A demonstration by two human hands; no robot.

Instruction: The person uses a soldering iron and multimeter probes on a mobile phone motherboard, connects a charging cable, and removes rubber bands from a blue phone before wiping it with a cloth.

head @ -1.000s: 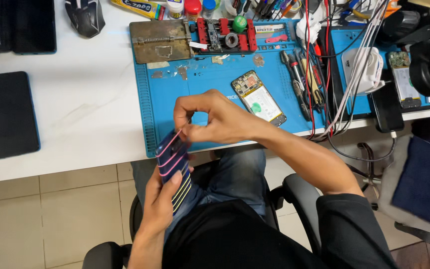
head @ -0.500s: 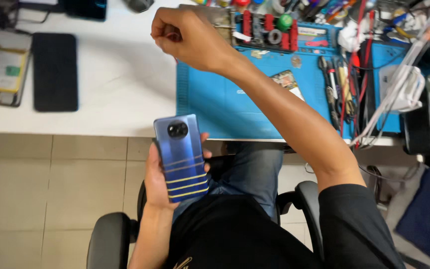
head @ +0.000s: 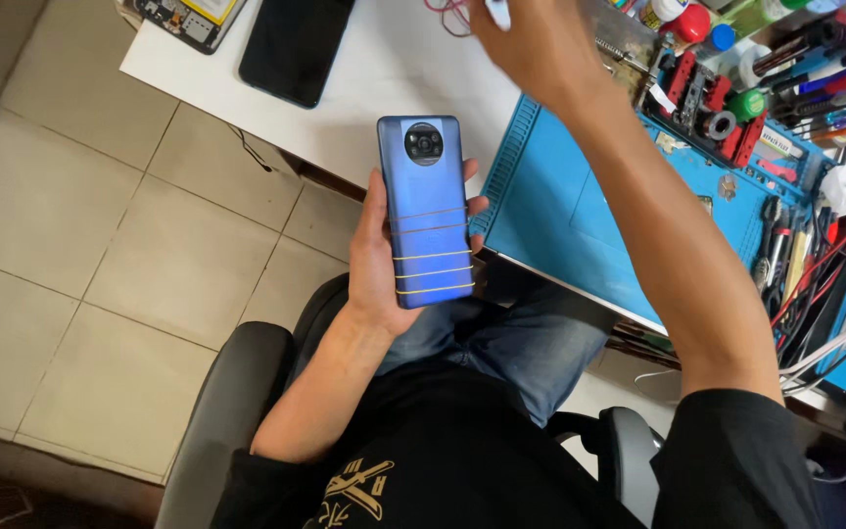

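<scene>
1. The blue phone (head: pixel 425 211) is lying back-up in the left hand (head: pixel 376 264), over the lap and just off the edge of the white table (head: pixel 394 69). Several yellow rubber bands (head: pixel 433 271) are wrapping its lower half; the round camera housing is facing up.
2. The left hand is gripping the phone, with the palm underneath and the fingers curling around both long edges.
3. The right hand (head: pixel 531 44) is reaching over the table top. Whether it is closed on anything cannot be told; red loops (head: pixel 447 12) are showing just beside it.
4. Judged step: the banded phone is being held while the right hand is working at the bench. The next move calls for keeping the phone level.
5. Beyond: a blue work mat (head: pixel 580 211), a dark phone (head: pixel 294 44) lying flat, and red and green caps (head: pixel 727 88) among the tools.
</scene>
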